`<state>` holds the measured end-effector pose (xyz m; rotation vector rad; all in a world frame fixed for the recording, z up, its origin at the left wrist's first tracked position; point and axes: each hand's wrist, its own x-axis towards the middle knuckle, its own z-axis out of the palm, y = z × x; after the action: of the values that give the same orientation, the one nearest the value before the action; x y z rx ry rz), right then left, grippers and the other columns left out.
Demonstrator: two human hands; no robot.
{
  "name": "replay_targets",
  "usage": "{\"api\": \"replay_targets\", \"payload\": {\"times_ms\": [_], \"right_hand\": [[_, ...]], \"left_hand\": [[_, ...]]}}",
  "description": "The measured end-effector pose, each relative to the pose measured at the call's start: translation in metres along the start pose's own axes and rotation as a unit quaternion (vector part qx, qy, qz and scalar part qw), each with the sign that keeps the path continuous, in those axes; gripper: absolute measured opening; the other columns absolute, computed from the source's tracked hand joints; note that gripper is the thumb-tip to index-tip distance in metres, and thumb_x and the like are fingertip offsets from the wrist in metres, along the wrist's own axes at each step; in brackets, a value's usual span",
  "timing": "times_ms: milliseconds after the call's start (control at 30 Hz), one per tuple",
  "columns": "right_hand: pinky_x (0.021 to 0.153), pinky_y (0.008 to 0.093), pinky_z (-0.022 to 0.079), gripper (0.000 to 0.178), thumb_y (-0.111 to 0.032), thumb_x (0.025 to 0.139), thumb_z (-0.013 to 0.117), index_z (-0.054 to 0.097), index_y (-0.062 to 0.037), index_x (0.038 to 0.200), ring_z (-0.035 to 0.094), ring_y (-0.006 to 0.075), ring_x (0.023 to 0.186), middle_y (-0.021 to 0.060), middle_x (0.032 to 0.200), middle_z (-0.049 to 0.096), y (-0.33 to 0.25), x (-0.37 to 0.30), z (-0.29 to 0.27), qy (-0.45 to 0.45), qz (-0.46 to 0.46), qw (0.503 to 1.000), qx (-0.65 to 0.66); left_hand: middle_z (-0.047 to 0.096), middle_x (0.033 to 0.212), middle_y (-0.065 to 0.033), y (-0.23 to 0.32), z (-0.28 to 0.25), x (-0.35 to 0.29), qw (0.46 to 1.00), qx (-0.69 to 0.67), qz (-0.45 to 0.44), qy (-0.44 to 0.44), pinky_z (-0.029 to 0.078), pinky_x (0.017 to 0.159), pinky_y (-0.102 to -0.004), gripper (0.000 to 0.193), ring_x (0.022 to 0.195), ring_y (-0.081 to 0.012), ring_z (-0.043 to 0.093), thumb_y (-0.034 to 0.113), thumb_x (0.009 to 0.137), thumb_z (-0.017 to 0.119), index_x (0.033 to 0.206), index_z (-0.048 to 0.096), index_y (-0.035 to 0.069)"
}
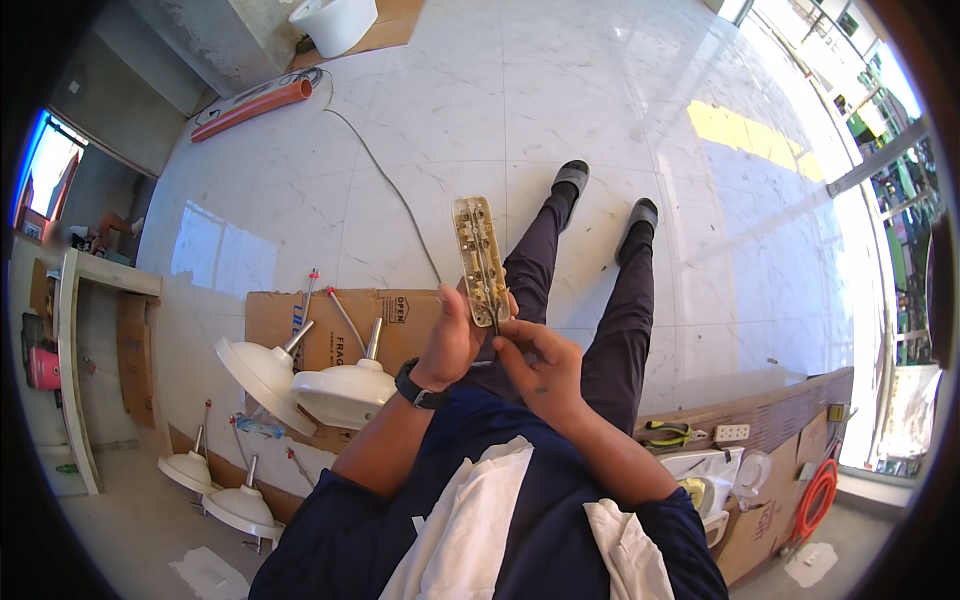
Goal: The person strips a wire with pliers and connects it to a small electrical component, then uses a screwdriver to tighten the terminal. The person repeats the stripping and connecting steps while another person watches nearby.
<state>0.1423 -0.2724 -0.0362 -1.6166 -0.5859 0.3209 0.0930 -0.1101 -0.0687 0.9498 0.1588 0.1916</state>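
Off the brown cardboard sheet's [268, 314] right edge, the left hand [450, 346] cradles an opened, long cream plastic strip [481, 262], apparently steadying it while the right hand [545, 366] pinches something thin, dark [496, 323] at its near end.

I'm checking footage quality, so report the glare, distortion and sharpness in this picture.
Head view: daylight glares at the right edge and the glossy floor throws back pale reflections; same view: fisheye bends straight edges and the corners go black; same view: the opened strip looks fairly sharp, its smallest parts too tiny to tell.
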Motion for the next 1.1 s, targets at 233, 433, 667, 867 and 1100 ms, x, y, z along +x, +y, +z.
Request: {"api": "replay_targets", "payload": {"times_ms": [233,433,667,867,1100], "right_hand": [[0.077,0.0271,0.06,0.02,0.0,0.092,0.082,0.073,0.0023,0.109,0.077,0.013,0.089,0.0098,0.095,0.081,0.004,0.004,0.01,0.026,-0.028,0.999,0.006],[0.073,0.028,0.06,0.02,0.0,0.094,0.081,0.064,0.0005,0.105,0.075,0.0122,0.082,0.0087,0.089,0.078,0.013,0.014,0.021,0.034,-0.021,0.999,0.032],[0.07,0.0268,0.057,0.02,-0.001,0.094,0.081,0.062,-0.0004,0.099,0.071,0.0093,0.076,0.0061,0.083,0.074,0.021,0.023,0.028,0.007,-0.016,1.0,-0.005],[0.065,0.024,0.051,0.021,-0.001,0.093,0.082,0.061,0.0001,0.09,0.064,0.0067,0.07,0.004,0.078,0.071,0.01,0.027,0.047,-0.04,0.02,0.999,0.028],[0.068,0.0288,0.056,0.017,-0.002,0.085,0.085,0.069,0.0029,0.092,0.071,0.0126,0.07,0.0081,0.077,0.074,-0.024,0.048,0.025,-0.162,0.005,0.982,-0.092]], "left_hand": [[0.065,0.126,-0.0092,0.003,0.001,-0.004,0.998,-0.054,0.011,-0.039,0.049,0.107,-0.037,0.082,0.119,-0.0186,0.063,0.073,0.108,0.029,0.151,0.045,0.004],[0.062,0.139,-0.0131,0.028,-0.005,-0.007,0.995,0.087,-0.033,-0.028,0.049,0.11,-0.0423,0.058,0.123,-0.0228,0.064,0.039,0.115,0.051,0.158,0.038,0.003],[0.059,0.153,-0.0149,0.032,-0.01,-0.02,0.996,0.087,-0.002,-0.012,0.046,0.121,-0.0399,0.042,0.141,-0.0217,0.057,0.004,0.112,0.051,0.154,0.044,0.0],[0.064,0.145,-0.0147,0.03,-0.024,-0.036,0.994,0.09,0.026,0.054,0.047,0.118,-0.0359,0.04,0.136,-0.0182,0.06,0.002,0.112,0.05,0.152,0.045,-0.002],[0.066,0.138,-0.0125,0.031,-0.033,-0.045,0.991,0.103,0.026,0.08,0.05,0.113,-0.034,0.04,0.133,-0.0178,0.063,0.002,0.113,0.048,0.152,0.043,-0.002]]}}
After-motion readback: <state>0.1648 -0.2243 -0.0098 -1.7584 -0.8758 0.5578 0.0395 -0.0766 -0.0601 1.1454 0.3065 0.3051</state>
